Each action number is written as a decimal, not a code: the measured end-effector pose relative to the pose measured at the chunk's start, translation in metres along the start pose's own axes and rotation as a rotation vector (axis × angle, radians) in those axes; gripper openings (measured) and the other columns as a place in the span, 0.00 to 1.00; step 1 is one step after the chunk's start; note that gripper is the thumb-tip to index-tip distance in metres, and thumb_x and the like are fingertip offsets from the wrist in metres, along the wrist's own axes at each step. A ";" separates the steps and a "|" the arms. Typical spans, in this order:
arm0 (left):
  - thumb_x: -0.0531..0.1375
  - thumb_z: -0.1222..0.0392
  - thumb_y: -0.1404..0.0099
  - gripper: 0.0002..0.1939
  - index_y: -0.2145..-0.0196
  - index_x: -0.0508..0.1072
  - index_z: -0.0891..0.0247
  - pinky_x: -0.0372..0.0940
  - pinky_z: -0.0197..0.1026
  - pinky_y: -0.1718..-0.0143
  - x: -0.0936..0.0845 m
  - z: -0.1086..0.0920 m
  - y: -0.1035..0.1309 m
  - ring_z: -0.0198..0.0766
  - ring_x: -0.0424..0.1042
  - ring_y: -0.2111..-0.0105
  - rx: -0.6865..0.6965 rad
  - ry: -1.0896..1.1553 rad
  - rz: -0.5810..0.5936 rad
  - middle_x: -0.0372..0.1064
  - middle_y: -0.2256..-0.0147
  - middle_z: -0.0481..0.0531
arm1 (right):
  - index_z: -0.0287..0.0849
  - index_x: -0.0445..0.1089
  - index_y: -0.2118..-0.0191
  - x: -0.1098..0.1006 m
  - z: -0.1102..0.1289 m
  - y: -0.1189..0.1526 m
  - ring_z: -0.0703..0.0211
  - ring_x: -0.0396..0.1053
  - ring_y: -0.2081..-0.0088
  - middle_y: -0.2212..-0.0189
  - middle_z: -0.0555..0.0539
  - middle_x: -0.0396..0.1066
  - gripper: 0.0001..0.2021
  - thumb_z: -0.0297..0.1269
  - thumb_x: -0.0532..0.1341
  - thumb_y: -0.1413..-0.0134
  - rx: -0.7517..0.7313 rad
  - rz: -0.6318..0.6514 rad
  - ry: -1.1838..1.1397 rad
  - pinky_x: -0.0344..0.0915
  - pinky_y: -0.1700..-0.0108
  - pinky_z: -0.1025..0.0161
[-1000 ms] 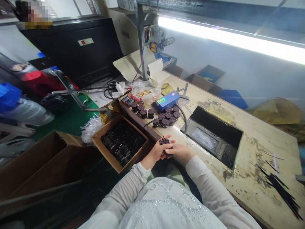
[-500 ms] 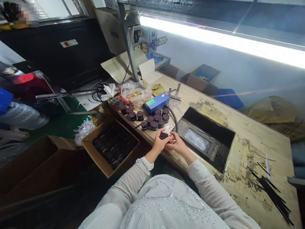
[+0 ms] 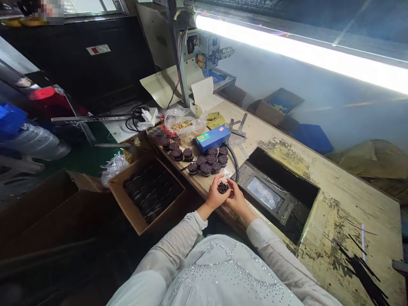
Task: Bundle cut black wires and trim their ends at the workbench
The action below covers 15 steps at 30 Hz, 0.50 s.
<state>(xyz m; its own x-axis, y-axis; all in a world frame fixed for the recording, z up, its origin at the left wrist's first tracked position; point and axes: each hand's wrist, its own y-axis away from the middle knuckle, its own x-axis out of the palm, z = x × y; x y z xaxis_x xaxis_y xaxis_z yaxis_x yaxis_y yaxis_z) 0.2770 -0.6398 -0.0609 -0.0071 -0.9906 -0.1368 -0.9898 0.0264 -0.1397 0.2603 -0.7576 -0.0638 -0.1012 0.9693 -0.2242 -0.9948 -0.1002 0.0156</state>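
A round bundle of thin black strands [image 3: 223,187], its cut ends facing up, is held between my two hands at the table's front edge. My left hand [image 3: 216,194] wraps round its left side with the fingers closed. From the right, my right hand [image 3: 236,199] closes on the same bundle, and its fingertips are partly hidden. Just beyond stand several similar bundles [image 3: 205,169] packed close together with their dark ends up. Behind them lies a blue box-shaped device [image 3: 213,139] with a black corrugated hose [image 3: 235,159] running toward my hands.
Left of the table, an open cardboard box [image 3: 138,227] holds rows of black bundles. A recess in the table with a grey framed panel [image 3: 264,193] lies right of my hands. Loose black strands [image 3: 366,276] lie farther right. A clear plastic bag [image 3: 185,121] and metal calipers [image 3: 237,127] sit behind.
The bundle has tipped in my hands, so its ends face more toward me. My right hand has drawn in closer round it. The camera view has shifted slightly.
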 end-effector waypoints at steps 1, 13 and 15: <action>0.63 0.68 0.48 0.29 0.49 0.61 0.63 0.68 0.43 0.57 0.000 0.001 0.001 0.39 0.74 0.64 0.005 -0.001 0.001 0.72 0.67 0.49 | 0.41 0.57 0.43 0.000 -0.001 0.000 0.49 0.69 0.49 0.48 0.39 0.68 0.33 0.30 0.61 0.61 -0.012 0.001 0.026 0.66 0.47 0.51; 0.61 0.70 0.49 0.27 0.51 0.61 0.62 0.66 0.43 0.55 -0.002 0.007 0.002 0.38 0.73 0.64 0.108 -0.022 0.013 0.71 0.68 0.47 | 0.38 0.45 0.34 0.004 -0.003 0.010 0.45 0.64 0.46 0.47 0.35 0.64 0.42 0.28 0.59 0.57 -0.144 0.061 0.406 0.62 0.44 0.45; 0.61 0.70 0.50 0.27 0.51 0.62 0.62 0.66 0.43 0.55 -0.002 0.010 0.002 0.38 0.73 0.64 0.110 -0.010 0.019 0.71 0.68 0.46 | 0.39 0.41 0.32 0.001 0.002 0.012 0.46 0.65 0.48 0.49 0.36 0.64 0.44 0.27 0.58 0.57 -0.133 0.086 0.473 0.65 0.47 0.46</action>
<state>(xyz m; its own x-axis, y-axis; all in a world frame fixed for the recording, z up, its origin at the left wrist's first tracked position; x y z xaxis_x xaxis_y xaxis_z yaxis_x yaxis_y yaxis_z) 0.2759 -0.6362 -0.0703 -0.0240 -0.9883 -0.1506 -0.9680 0.0606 -0.2435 0.2481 -0.7579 -0.0619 -0.1378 0.7513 -0.6454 -0.9703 -0.2331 -0.0641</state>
